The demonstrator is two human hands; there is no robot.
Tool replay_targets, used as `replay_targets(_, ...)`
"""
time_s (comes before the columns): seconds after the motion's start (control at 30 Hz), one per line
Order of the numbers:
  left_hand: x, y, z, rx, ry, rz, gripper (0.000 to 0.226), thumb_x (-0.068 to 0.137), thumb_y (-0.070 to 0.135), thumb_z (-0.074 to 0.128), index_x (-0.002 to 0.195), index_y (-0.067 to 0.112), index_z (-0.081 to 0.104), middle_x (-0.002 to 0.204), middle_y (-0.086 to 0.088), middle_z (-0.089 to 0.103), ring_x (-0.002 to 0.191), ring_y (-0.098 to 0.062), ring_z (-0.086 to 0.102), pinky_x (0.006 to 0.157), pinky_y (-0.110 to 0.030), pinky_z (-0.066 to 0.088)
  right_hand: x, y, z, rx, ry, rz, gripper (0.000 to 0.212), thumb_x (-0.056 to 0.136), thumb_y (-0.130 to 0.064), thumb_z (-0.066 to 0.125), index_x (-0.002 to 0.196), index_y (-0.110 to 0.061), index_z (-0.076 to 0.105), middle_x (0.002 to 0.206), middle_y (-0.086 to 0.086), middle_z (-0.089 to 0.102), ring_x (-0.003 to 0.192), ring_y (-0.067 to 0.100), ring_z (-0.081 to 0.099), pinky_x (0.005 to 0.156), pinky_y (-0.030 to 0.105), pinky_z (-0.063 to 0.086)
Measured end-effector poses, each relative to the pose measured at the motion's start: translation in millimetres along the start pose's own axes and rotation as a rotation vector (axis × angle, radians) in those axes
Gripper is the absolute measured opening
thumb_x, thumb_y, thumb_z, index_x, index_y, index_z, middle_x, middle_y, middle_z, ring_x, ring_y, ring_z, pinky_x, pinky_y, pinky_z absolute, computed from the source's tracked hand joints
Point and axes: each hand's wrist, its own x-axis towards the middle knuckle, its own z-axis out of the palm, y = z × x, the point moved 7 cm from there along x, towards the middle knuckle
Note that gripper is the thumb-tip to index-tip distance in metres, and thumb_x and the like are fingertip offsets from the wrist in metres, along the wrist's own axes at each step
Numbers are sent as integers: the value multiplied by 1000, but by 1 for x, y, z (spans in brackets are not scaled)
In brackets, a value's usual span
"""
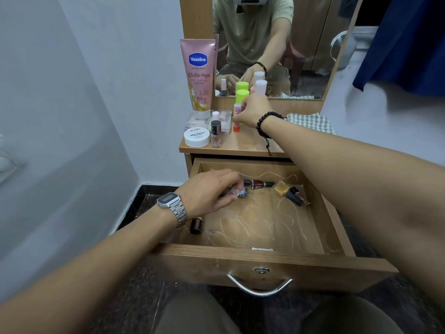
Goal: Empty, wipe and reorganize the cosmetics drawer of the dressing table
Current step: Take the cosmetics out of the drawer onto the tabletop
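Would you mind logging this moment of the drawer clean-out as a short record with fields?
drawer: pulled open, partly emptied
left hand: inside drawer, fingers closed on a small bottle
right hand: on tabletop, at the green-capped bottle
left in drawer: dark red bottle, yellow bottle, dark bottle
already on tabletop: Vaseline tube, white jar
cloth: checked, on tabletop, unused

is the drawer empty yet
No. The open drawer still holds a dark red nail polish bottle, a gold one and a small dark bottle.
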Motion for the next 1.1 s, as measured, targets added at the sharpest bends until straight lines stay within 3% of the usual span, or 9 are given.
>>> replay_targets(0.13, -1, -1, -3, -9, 13, -14, 12, 89, 26, 61, 98, 23, 55, 85, 21, 43, 72, -2, 43, 58, -21, 35, 1, 0, -1, 11, -3, 19, 25, 75, -20, 68, 56, -18, 51, 107, 10, 64, 110, 20, 57, 69, 27, 44)
replay_targets(0.27, -1, -1, -5, -29, 31, -15, 12, 88, 25, 62, 98, 22, 56, 86, 20, 45, 71, -1, 42, 58, -25, 42, 0, 1, -4, -11, 4, 9, 26, 73, -24, 73, 56, -18, 54, 87, 7, 61, 95, 24, 62, 65, 27, 43)
replay_targets(0.43, -2, -1, -8, -73, 64, -48, 12, 87, 23, 64, 95, 20, 57, 87, 15, 54, 72, -3, 48, 61, -26, 45, -8, 3, -16, 19, 51, -37, 30, 74, -38, 75, 69, -14, 59, 83, 4, 60, 79, 17, 58, 60, 28, 44)
replay_targets(0.5, -2, -1, -13, -117, 100, -75, 12, 86, 23, 66, 94, 20, 57, 89, 14, 59, 74, -4, 54, 64, -27, 48, -17, 3, -31, 19, 149, -60, 32, 78, -42, 72, 77, -10, 66, 80, 1, 63, 76, 14, 59, 63, 29, 49)
replay_targets(0.6, 0, -5, -23, -253, 176, -173, 15, 85, 20, 68, 95, 20, 57, 88, 12, 64, 77, -5, 62, 67, -23, 51, -43, 7, -47, 157, 215, -102, 21, 84, -32, 66, 80, -12, 70, 80, 2, 68, 79, 15, 64, 71, 29, 53)
replay_targets(0.7, 1, -8, -33, -403, 265, -291, 25, 84, 16, 71, 102, 22, 55, 89, 10, 65, 76, -2, 63, 68, -15, 51, -75, 9, -41, 234, 14, -176, 6, 86, -18, 65, 89, -16, 69, 78, -3, 68, 72, 12, 67, 76, 34, 59)
replay_targets(0.87, 6, -12, -45, -563, 407, -409, 30, 83, 16, 72, 106, 19, 54, 89, 6, 69, 71, -11, 65, 71, -25, 54, -136, 9, -2, 338, -438, -194, 20, 81, -9, 69, 101, -14, 66, 96, 2, 71, 84, 9, 66, 83, 27, 55)
replay_targets(1.0, 12, -7, -49, -562, 423, -414, 30, 83, 17, 73, 106, 21, 55, 87, 9, 67, 69, -7, 63, 70, -25, 54, -151, 6, 8, 311, -413, -287, 14, 79, -19, 75, 85, -25, 65, 73, -12, 66, 64, -5, 57, 67, 19, 50)
replay_targets(1.1, 14, -3, -57, -515, 453, -421, 31, 84, 22, 72, 109, 22, 55, 90, 13, 65, 74, -2, 64, 70, -18, 51, -152, 3, 1, 360, -312, -312, 6, 83, -21, 72, 82, -20, 66, 61, -15, 60, 55, -6, 52, 59, 13, 40)
